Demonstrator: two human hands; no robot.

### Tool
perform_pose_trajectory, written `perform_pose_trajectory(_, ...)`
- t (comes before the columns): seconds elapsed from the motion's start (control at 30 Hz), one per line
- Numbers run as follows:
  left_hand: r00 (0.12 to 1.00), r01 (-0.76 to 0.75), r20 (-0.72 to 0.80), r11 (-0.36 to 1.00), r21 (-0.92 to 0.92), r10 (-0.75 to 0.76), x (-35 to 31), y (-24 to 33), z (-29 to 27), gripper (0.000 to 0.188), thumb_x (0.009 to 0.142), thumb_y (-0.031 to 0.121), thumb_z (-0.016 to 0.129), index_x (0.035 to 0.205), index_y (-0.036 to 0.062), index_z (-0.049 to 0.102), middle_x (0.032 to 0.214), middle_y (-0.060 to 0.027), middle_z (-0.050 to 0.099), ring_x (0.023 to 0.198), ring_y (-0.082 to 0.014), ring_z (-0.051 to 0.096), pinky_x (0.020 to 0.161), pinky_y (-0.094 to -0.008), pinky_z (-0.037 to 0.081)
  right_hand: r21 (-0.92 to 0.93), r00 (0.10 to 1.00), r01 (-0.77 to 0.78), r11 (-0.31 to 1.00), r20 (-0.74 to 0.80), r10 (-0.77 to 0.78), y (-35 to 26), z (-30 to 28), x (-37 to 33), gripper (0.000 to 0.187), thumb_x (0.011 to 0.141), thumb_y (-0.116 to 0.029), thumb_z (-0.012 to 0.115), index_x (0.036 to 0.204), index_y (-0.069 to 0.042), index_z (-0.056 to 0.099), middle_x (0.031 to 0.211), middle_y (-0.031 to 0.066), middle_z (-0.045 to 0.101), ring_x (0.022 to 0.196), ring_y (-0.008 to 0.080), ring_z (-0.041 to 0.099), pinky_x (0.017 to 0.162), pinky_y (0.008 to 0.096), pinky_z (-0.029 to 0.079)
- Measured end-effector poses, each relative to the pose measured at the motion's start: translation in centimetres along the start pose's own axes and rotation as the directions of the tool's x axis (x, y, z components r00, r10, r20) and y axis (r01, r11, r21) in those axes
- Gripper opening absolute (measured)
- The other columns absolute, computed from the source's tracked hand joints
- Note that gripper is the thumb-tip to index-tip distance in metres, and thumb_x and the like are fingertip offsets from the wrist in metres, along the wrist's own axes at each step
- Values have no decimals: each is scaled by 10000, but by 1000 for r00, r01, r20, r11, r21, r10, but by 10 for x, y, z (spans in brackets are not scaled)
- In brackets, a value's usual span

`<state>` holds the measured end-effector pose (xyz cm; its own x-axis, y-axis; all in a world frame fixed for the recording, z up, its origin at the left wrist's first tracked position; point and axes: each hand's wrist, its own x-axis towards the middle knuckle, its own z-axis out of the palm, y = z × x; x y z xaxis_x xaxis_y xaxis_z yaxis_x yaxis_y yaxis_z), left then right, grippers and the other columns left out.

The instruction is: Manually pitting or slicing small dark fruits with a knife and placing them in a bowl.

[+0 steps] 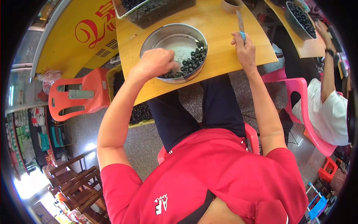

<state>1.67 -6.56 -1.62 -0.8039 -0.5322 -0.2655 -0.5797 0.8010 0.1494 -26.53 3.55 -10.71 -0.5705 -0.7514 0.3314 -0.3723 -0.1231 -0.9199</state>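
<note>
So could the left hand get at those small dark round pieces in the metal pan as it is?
Probably yes: the left hand is already over the rim of the round metal pan, right beside the small dark pieces, and nothing lies between them.

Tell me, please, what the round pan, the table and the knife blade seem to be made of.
Pan: probably thin metal, steel or aluminium, since its grey rim and floor shine dully.
Table: looks like wood or wood-look laminate, pale yellow-brown, smooth, with faint grain.
Knife in the right hand: the blade seems metal, being thin, grey and lightly reflective; the handle shows light blue, perhaps plastic.
</note>
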Motion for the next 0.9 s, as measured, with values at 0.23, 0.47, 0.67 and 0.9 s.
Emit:
perform_pose_trajectory(0.23,978,-37,207,998,54,25,0,-12,-4,256,787,300,666,792,45,651,832,-164,638,857,-352,608,746,-444,462,-14,999,42,999,-2,-42,0,0,1,251,968,-248,563,952,-9,640,690,-33,567,560,24,410,526,198,350)
perform_pose_trajectory(0.47,999,-9,46,1000,0,9,1,-6,-3,215,771,204,677,864,16,633,872,-186,659,866,-361,628,750,-438,493,20,999,39,999,-16,-39,0,-1,0,265,967,-266,563,951,-12,636,679,-28,561,562,26,412,527,203,351)
perform_pose_trajectory(0.67,960,-157,-228,365,-918,-162,-8,-11,-1,220,812,82,716,956,23,561,827,-18,602,777,-90,581,701,-230,473,-22,1000,13,1000,-4,-13,-4,-2,-3,294,958,-305,561,929,-23,635,677,50,615,648,141,591,614,284,460)
perform_pose_trajectory(0.9,927,-253,-324,323,-912,-189,-29,15,-3,228,833,59,708,997,42,550,884,24,584,805,-44,547,724,-189,445,116,975,-17,993,223,-9,-88,16,-26,201,931,-223,616,942,-25,655,716,-16,599,627,40,488,575,214,405)
